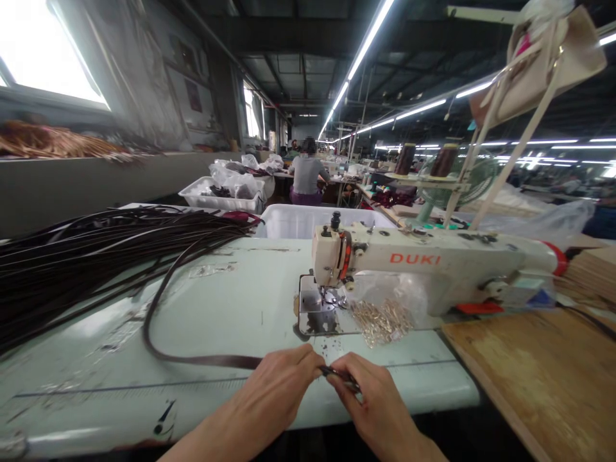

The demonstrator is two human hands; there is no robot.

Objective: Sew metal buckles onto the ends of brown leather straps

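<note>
A dark brown strap [206, 360] curves across the pale green sewing table [231, 289] and runs into my left hand [283, 382], whose fingers are closed around it. My right hand [370, 391] pinches the strap's end just to the right, close to my left fingertips. Something small and dark shows between the right fingers, too covered to make out fully. Both hands are at the table's front edge, in front of the sewing machine [414, 256] and its needle plate [320, 314]. Beside the needle lies a pile of gold-coloured metal hardware [385, 319] on clear plastic.
A thick bundle of dark straps [96, 263] covers the table's left side. Behind the table stands a white bin [308, 221]. A wooden board [539, 372] adjoins on the right; thread cones [404, 160] and a beige bag [543, 83] are above. A person [308, 173] sits farther back.
</note>
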